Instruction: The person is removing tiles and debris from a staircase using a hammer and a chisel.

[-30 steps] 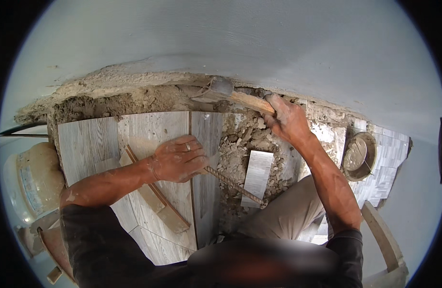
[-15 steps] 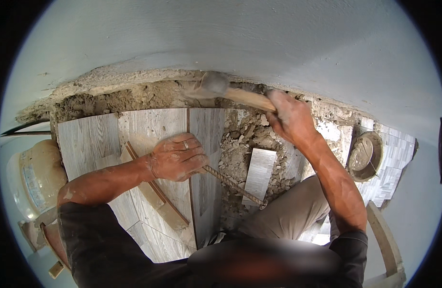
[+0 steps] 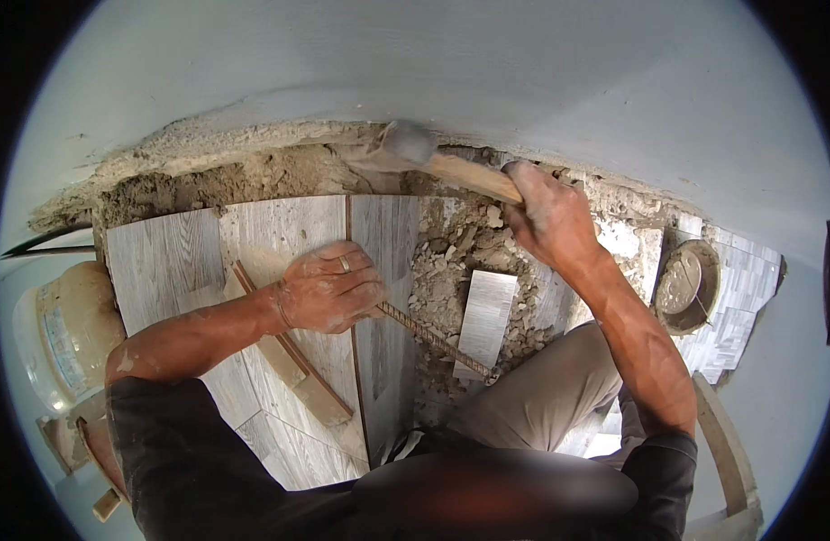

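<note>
My left hand (image 3: 332, 287) is closed around a ribbed steel bar (image 3: 433, 341), just above the grey wood-look floor tiles (image 3: 293, 221). One end of the bar points down and right, over a loose narrow tile piece (image 3: 485, 311). In my right hand (image 3: 555, 216) is the wooden handle of a hammer (image 3: 474, 176). Its metal head, blurred by motion, is at the rough broken strip (image 3: 244, 180) along the wall's base. What lies directly behind the head is hidden.
Broken rubble (image 3: 442, 270) lies between the tiles and my bent knee. A wooden strip (image 3: 293, 370) rests on the tiles. To the left stands a whitish bucket (image 3: 72, 334); to the right, a round bowl (image 3: 687, 287) with grey mix. The pale wall (image 3: 415, 63) curves across the far side.
The blurred hammer head is slightly higher in the picture, with the handle shifted a little. My left hand keeps its grip on the steel bar and has barely moved.
</note>
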### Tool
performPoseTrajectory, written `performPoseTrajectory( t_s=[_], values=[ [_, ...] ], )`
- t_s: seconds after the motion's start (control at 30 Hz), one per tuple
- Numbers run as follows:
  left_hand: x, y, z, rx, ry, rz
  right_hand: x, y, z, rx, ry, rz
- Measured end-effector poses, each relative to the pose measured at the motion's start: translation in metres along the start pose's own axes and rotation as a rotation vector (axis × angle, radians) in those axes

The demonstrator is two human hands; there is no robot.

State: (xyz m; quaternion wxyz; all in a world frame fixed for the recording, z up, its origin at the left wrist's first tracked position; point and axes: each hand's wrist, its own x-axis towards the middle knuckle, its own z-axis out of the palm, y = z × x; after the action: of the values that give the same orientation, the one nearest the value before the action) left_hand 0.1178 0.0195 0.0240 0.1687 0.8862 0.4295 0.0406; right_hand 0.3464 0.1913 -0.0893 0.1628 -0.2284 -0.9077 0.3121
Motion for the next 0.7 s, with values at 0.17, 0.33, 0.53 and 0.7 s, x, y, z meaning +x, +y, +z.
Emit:
performPoseTrajectory(
  t_s=[0.17,0.33,0.53,0.7],
  values=[
    [-0.001,0.002,0.002,-0.002,-0.010,0.011,0.002,0.005,0.009,-0.177,-0.110,-0.018],
    [0.002,0.003,0.000,0.008,-0.015,0.005,-0.006,-0.001,0.008,-0.001,-0.070,0.036],
    [0.000,0.003,0.001,0.008,-0.018,-0.006,-0.011,0.009,0.013,0.030,-0.054,0.064],
    [0.000,0.000,0.002,-0.002,-0.005,-0.007,-0.001,0.000,0.011,-0.072,-0.176,0.038]
  ],
)
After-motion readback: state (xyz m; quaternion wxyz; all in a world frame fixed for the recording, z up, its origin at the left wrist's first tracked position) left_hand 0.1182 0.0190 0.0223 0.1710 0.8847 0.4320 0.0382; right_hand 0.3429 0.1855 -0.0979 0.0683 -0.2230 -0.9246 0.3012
